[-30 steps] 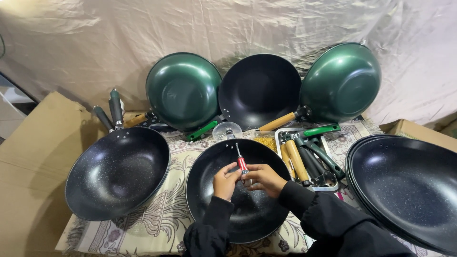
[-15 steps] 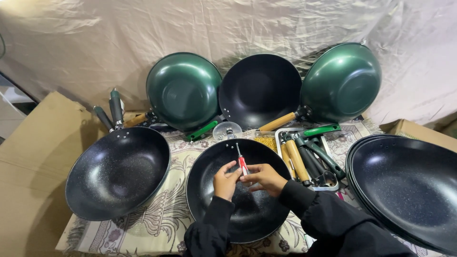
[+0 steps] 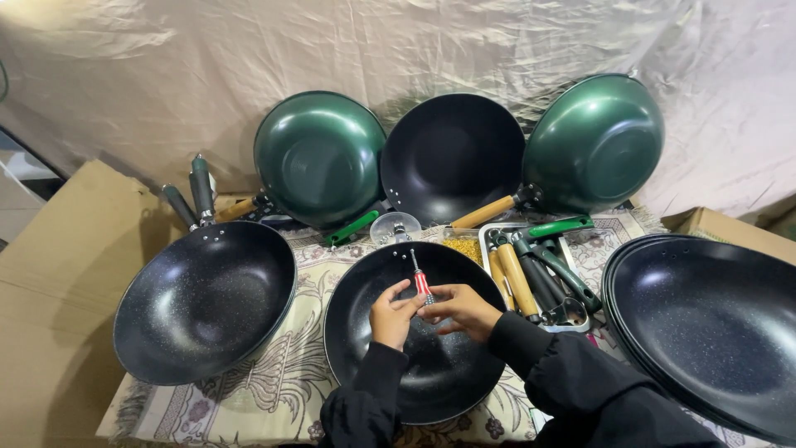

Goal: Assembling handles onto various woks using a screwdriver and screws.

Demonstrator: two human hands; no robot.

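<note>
A black speckled wok (image 3: 431,373) lies in front of me on a patterned cloth (image 3: 311,278). Both hands are over its bowl. My right hand (image 3: 464,311) grips a small screwdriver (image 3: 421,282) with a red and white striped handle, its shaft pointing up toward the wok's far rim. My left hand (image 3: 388,315) touches the handle end from the left, fingers pinched near it. Dark sleeves cover both forearms.
A second black wok (image 3: 203,303) lies at the left, stacked black woks (image 3: 713,328) at the right. Two green woks (image 3: 319,158) (image 3: 597,141) and a black one (image 3: 452,158) lean on the draped back wall. A metal tray (image 3: 539,274) holds wooden and green handles. Cardboard boxes (image 3: 58,274) flank the table.
Almost nothing has moved. Both hands stay over the wok with the screwdriver, with only small shifts of the fingers.
</note>
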